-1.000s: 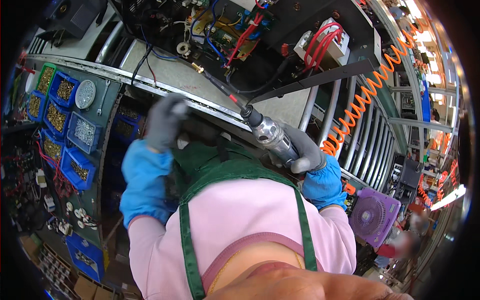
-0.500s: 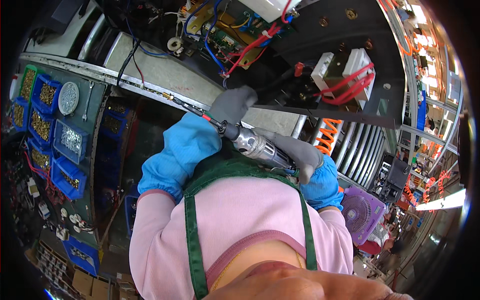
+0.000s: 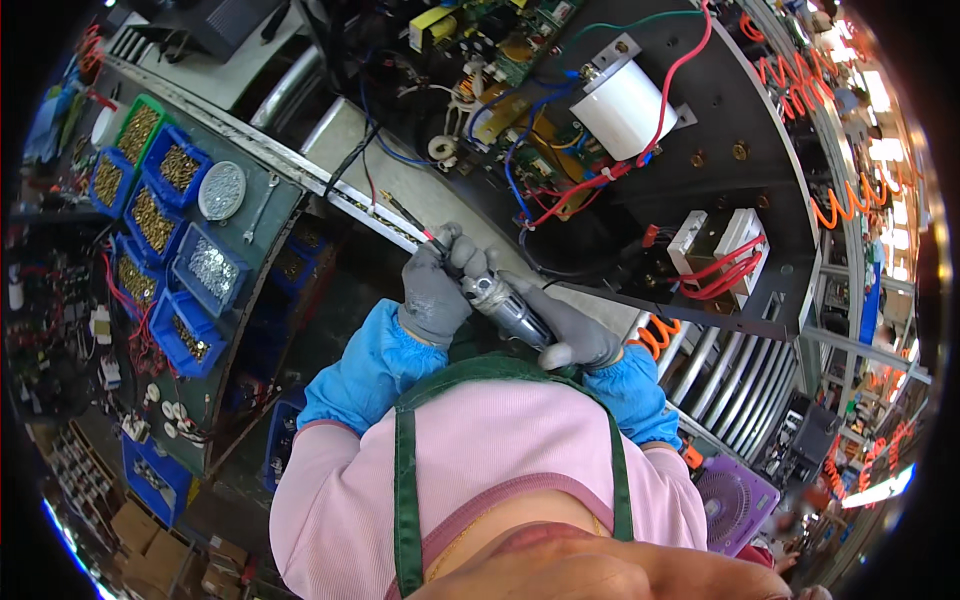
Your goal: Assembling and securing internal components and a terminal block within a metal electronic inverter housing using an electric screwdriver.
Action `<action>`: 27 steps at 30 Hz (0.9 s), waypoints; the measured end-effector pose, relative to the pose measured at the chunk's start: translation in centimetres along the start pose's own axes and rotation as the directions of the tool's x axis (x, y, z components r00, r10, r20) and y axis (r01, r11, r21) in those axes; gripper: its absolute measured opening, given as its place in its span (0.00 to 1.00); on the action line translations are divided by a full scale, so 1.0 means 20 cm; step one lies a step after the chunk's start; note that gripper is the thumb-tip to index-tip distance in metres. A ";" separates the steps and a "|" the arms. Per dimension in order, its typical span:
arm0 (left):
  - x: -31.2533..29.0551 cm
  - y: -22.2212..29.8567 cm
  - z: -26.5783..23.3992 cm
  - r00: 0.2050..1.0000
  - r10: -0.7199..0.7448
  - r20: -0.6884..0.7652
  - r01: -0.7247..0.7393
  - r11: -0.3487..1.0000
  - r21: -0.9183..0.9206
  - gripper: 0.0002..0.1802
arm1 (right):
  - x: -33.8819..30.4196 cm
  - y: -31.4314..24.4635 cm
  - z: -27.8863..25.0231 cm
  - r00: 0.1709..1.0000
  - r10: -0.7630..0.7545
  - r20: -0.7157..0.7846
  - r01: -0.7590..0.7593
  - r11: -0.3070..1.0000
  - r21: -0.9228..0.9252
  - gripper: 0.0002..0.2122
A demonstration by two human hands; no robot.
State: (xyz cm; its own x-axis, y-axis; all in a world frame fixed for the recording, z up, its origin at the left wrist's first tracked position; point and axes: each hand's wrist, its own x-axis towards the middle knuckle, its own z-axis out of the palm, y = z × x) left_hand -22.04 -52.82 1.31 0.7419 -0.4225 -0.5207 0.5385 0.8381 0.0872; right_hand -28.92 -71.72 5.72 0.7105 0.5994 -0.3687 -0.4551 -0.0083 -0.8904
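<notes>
A silver and black power screwdriver (image 3: 512,312) lies slantwise in front of my apron, its long thin bit pointing up and left. My right hand (image 3: 580,335), in a grey glove, wraps round its body from the right. Closed round its front end near the bit is my grey-gloved left hand (image 3: 437,292), fingers curled over the top. The bit's tip is over the bench's metal edge; whether it carries a screw is too small to tell. Beyond my hands sits a dark metal chassis (image 3: 640,215) holding a white cylinder (image 3: 628,108), circuit boards and red and blue wires.
At left, a green bench holds blue bins (image 3: 153,222) of brass and silver fasteners, a white dish (image 3: 221,191) and a wrench (image 3: 262,208). To the right are a white block with red wires (image 3: 735,250), metal rollers (image 3: 735,385), orange coiled hoses and a purple fan (image 3: 735,500).
My left hand has drawn back from beyond the bit and closed round the screwdriver's front end. The view has shifted, so the bins and chassis appear farther right.
</notes>
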 end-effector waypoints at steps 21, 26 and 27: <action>-0.01 -0.19 0.11 0.952 -0.025 0.305 -0.030 0.984 0.173 0.12 | -0.11 0.07 -0.02 0.971 -0.056 -0.232 -0.005 0.967 -0.254 0.45; 0.06 -0.14 0.13 0.944 0.002 0.329 -0.110 0.944 0.312 0.07 | -0.15 -0.03 0.04 0.938 0.176 -0.300 -0.166 0.984 0.060 0.39; 0.07 -0.11 0.11 0.943 0.033 0.330 -0.138 0.944 0.300 0.07 | -0.17 -0.01 0.03 0.936 0.178 -0.305 -0.157 0.983 0.093 0.39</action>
State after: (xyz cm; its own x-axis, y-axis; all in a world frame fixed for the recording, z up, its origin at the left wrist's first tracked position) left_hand -21.41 -56.00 2.21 0.8496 -0.4847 -0.2080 0.5257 0.7459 0.4089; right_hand -31.51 -73.30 7.34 0.7472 0.3154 -0.5849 -0.6088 -0.0282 -0.7928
